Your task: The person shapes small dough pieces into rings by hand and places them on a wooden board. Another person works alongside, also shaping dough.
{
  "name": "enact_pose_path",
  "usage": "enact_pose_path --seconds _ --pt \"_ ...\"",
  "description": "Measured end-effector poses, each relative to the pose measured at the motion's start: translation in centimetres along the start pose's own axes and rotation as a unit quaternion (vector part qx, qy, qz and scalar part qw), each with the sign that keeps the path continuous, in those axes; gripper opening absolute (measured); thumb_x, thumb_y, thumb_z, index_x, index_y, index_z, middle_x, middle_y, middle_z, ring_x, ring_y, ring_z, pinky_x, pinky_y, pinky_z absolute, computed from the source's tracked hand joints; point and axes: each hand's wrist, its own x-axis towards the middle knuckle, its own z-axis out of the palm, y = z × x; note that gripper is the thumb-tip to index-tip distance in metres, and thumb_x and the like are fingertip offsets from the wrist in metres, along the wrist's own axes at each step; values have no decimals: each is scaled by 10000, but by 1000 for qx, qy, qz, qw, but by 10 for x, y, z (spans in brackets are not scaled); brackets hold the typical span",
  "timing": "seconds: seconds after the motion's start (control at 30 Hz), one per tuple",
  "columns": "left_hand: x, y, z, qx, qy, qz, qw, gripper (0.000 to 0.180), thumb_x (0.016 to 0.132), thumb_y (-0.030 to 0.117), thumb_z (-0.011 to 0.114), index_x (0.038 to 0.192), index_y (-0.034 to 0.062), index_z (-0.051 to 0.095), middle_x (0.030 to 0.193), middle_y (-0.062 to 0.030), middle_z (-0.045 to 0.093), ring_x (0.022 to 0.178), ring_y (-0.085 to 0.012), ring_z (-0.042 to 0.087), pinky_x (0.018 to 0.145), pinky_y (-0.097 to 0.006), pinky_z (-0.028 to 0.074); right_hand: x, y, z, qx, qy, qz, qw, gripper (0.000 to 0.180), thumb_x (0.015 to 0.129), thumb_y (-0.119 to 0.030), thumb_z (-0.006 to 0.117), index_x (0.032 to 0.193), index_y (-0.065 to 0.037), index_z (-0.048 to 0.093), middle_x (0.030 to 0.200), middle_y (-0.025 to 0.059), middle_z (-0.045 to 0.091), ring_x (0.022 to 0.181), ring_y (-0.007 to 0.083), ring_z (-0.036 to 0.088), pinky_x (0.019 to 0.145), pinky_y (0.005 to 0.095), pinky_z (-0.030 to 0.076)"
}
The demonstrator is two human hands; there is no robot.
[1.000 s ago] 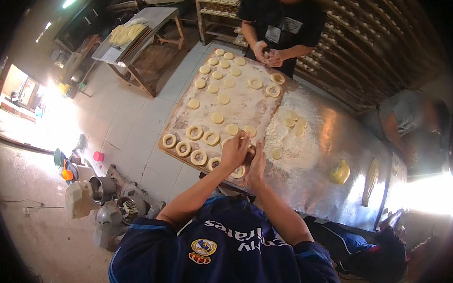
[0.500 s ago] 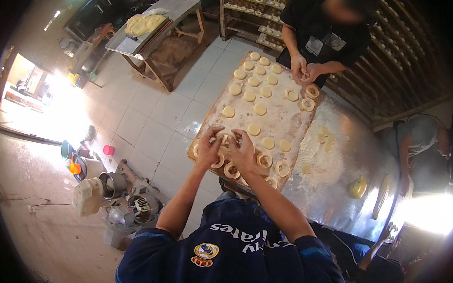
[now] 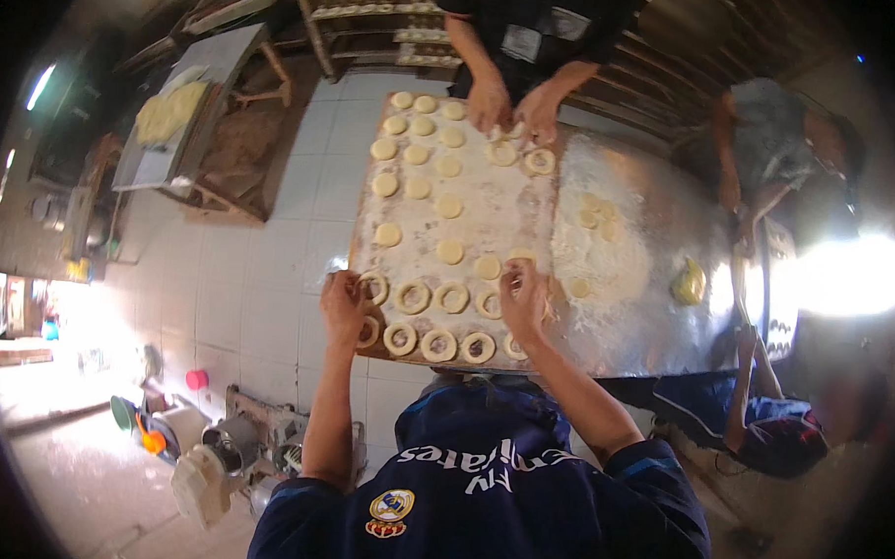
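A long floured board [image 3: 470, 197] lies on a metal table and carries flat dough discs [image 3: 449, 251] at its far end. Two rows of dough rings [image 3: 438, 344] lie at the near end. My left hand [image 3: 342, 306] is at the board's near left edge, its fingers touching a ring [image 3: 373, 286] there. My right hand [image 3: 523, 298] lies over the near right part of the board, fingertips on a dough piece [image 3: 520, 255]. Whether either hand grips anything is hidden by the backs of the hands.
Across the board another person's hands [image 3: 516, 103] work on rings at the far end. A third person [image 3: 768, 143] stands at the right. The flour-dusted metal table [image 3: 643, 316] holds several loose discs and a yellow scraper [image 3: 690, 282]. Buckets and machines [image 3: 235, 449] stand on the floor at the left.
My hands were together over one ring near the board's near edge. They have moved apart, the left to the left edge and the right to the right side.
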Motion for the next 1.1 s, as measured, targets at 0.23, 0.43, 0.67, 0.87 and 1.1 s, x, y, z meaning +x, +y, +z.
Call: enact_pose_path --seconds 0.23,0.43,0.67,0.87,1.1 --pt "22 133 64 -159 -84 140 974 289 943 124 750 1196 39 640 1158 -180 613 1105 -391 617 924 -516 523 33 35 -20 -191 -16 -41 981 249 926 -158 704 1125 -36 617 1080 219 645 1083 441 590 914 579 471" --pt "28 167 129 124 -192 262 937 303 909 170 768 1156 72 622 1169 -147 601 1140 -370 603 911 -524 517 8 28 -49 -36 17 32 999 283 925 -25 699 1107 -42 482 968 211 645 936 452 665 820 539 516" --pt "-16 235 150 -158 -253 251 921 198 945 89 691 1048 17 538 945 -230 608 940 -458 617 808 -545 496 -30 138 -161 -164 79 117 976 327 885 4 698 1163 -32 530 1070 270 681 1008 489 670 845 550 519" --pt "-74 292 246 -219 -225 192 930 237 987 150 727 1143 59 573 975 -143 648 926 -338 645 847 -488 509 -26 148 -163 98 140 259 950 267 892 11 710 1115 -26 568 989 152 682 874 320 709 771 430 560" --pt "-102 341 278 -467 -358 -111 801 426 1029 269 763 1337 21 605 1165 -84 717 1020 -159 677 934 -325 521 -23 127 -200 300 141 226 916 179 907 -24 726 991 -24 568 930 23 587 827 141 592 702 332 527"
